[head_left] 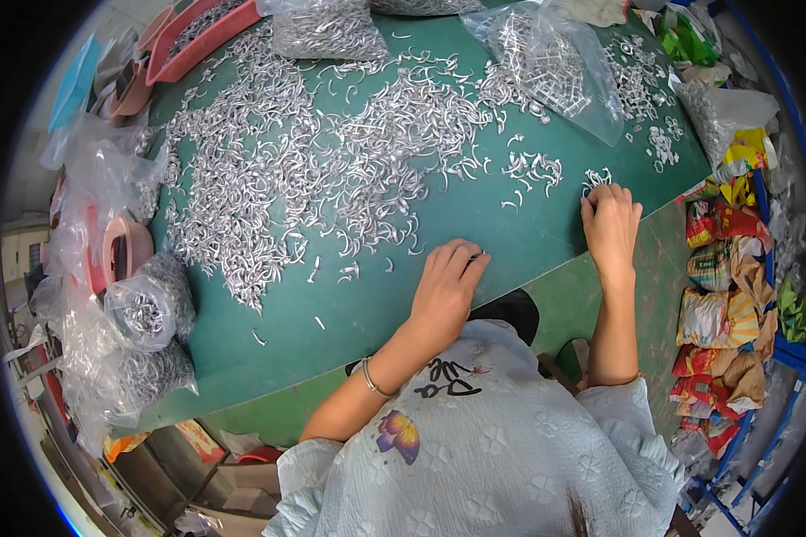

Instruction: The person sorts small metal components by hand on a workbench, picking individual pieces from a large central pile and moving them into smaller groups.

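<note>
My left hand (pixel 446 282) rests near the front edge of the green table (pixel 501 237), fingers curled and thumb against the index finger. Whatever lies between these fingertips is too small to make out. Farther right, my right hand (pixel 613 228) reaches over the table edge with bent fingers. Its fingertips are at a small cluster of silvery metal pieces (pixel 597 179), and they hide what they may grip. Between and beyond the hands lies a small group of curved metal pieces (pixel 533 168). A broad heap of similar curved pieces (pixel 287 170) spreads across the left and middle.
A clear bag of metal parts (pixel 546 67) lies at the back right, beside scattered loose parts (pixel 663 143). Filled plastic bags (pixel 152 300) and pink bins (pixel 125 246) line the left edge. A blue rack with colourful sacks (pixel 721 313) stands at the right.
</note>
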